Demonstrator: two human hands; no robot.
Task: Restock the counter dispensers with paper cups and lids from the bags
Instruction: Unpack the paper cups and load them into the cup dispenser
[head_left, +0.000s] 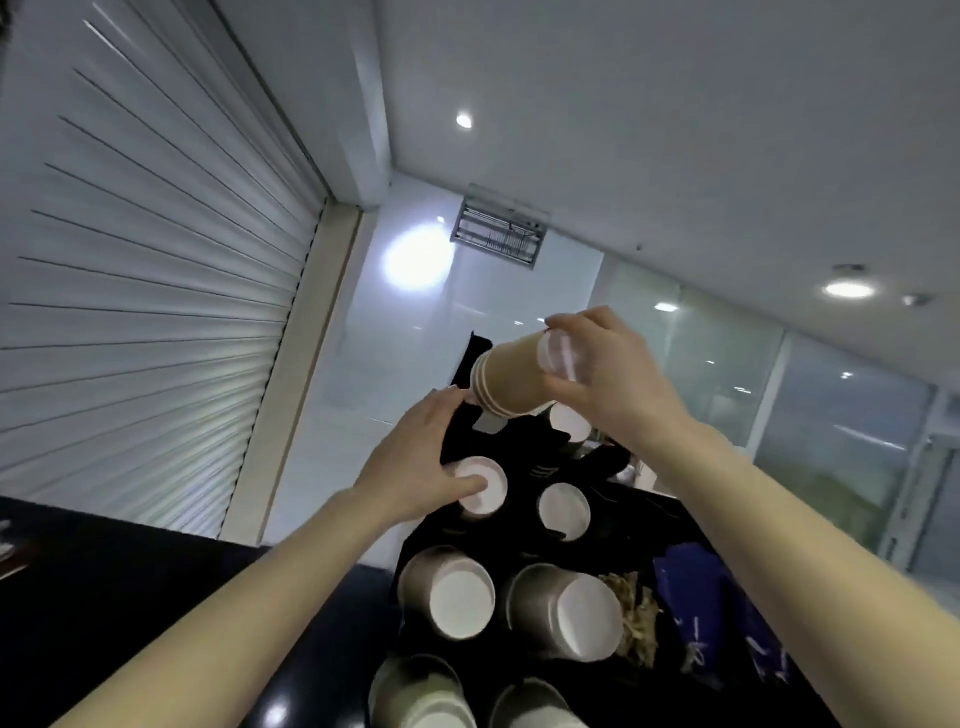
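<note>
1. the right hand (597, 369) grips a short nested stack of brown paper cups (511, 376) by its base end, fingers curled round the white bottom; the stack is tilted, its rims pointing down and left, held in the air above the back of the black cup dispenser (524, 452).
2. the left hand (415, 462) lies flat on the dispenser's upper left part, fingers fairly straight; the thumb rests across the white bottom of an upturned cup (480, 488) sitting in a slot, and the fingertips reach near the rims of the held stack.
3. beside that cup, to the right, another upturned cup (563, 512) sits in its own slot, and 1 more (569, 423) shows just under the held stack.
4. nearer the camera, 2 larger grey cup stacks (462, 597) stick out of the dispenser, with 2 more at the bottom edge.
5. the dispenser stands on a dark counter (130, 597); a blue bag (727, 623) lies at its right, and a white roller shutter (145, 260) fills the left.
</note>
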